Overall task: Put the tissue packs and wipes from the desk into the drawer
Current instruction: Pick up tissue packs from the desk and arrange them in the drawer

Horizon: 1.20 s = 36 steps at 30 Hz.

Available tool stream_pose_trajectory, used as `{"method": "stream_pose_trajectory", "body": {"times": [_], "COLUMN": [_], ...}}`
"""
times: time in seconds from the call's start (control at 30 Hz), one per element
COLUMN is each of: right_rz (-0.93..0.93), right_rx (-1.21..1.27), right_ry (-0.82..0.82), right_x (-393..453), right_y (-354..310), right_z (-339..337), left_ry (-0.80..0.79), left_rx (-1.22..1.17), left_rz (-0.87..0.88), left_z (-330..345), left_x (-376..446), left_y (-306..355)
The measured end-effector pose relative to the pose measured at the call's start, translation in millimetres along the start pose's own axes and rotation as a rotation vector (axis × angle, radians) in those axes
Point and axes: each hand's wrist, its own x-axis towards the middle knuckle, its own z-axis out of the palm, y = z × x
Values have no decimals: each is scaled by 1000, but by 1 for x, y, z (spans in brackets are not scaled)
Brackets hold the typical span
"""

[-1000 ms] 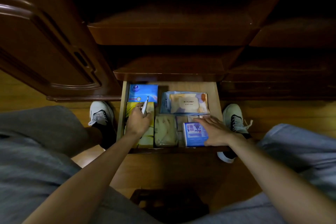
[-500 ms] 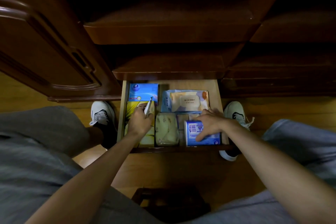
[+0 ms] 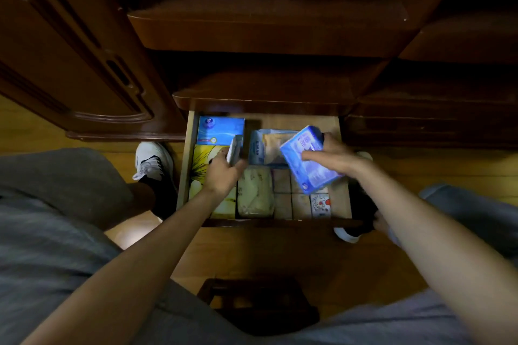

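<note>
The wooden drawer (image 3: 344,176) is pulled open below the desk and holds several packs. My right hand (image 3: 333,155) grips a blue tissue pack (image 3: 307,161), tilted and lifted above the drawer's right side. My left hand (image 3: 224,173) holds a small white pack (image 3: 235,148) on edge over the left side. Inside lie a blue box (image 3: 220,129), a yellow pack (image 3: 201,168), a wipes pack (image 3: 265,145), a beige pack (image 3: 253,193) and small tissue packs (image 3: 301,202).
An open cabinet door (image 3: 70,64) stands to the left. Dark desk edges (image 3: 266,33) overhang the drawer's back. My white shoes (image 3: 152,161) flank the drawer on the wood floor. A dark stool (image 3: 258,305) sits between my knees.
My right hand has lifted the blue tissue pack out of the drawer's front right and tilted it upward. My left hand has raised the small white pack slightly.
</note>
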Motion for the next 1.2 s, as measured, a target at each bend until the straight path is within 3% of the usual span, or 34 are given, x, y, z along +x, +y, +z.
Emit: {"method": "stream_pose_trajectory", "body": {"times": [0.1,0.23,0.37,0.47,0.6,0.7,0.77,0.87,0.97,1.1,1.2], "right_rz": [-42,-95,-144,-116,-79,16,-20,-76,-24,-101,-100], "right_rx": [209,483,601,677,150,-229,-415,-660,-762,-1137,-1168], "right_ry": [-4,-215,-215,-199,65,104,168,232,178,222,159], "right_x": [-21,-53,-61,-58,-48,-47,-43,-35,-32,-30,-25], "right_y": [-18,-35,-20,-12,5,19,19,15,23,34,41], "right_z": [26,35,20,16,7,14,29,52,62,68,67], "left_ry": [-223,-293,-502,-441,-148,21,85,83,64,57,71], "left_rx": [-316,-449,-567,-526,-474,-426,-434,-448,-411,-367,-369], "left_rz": [-178,-219,-235,-225,-240,-330,-380,-379,-348,-333,-321], "left_z": [20,29,33,52,50,31,22,17,16,14,14], "left_x": [-9,-11,-9,-13,-2,6,8,4,3,4,7], "left_y": [25,30,29,37,31,21,11,1,-3,-1,-5]}}
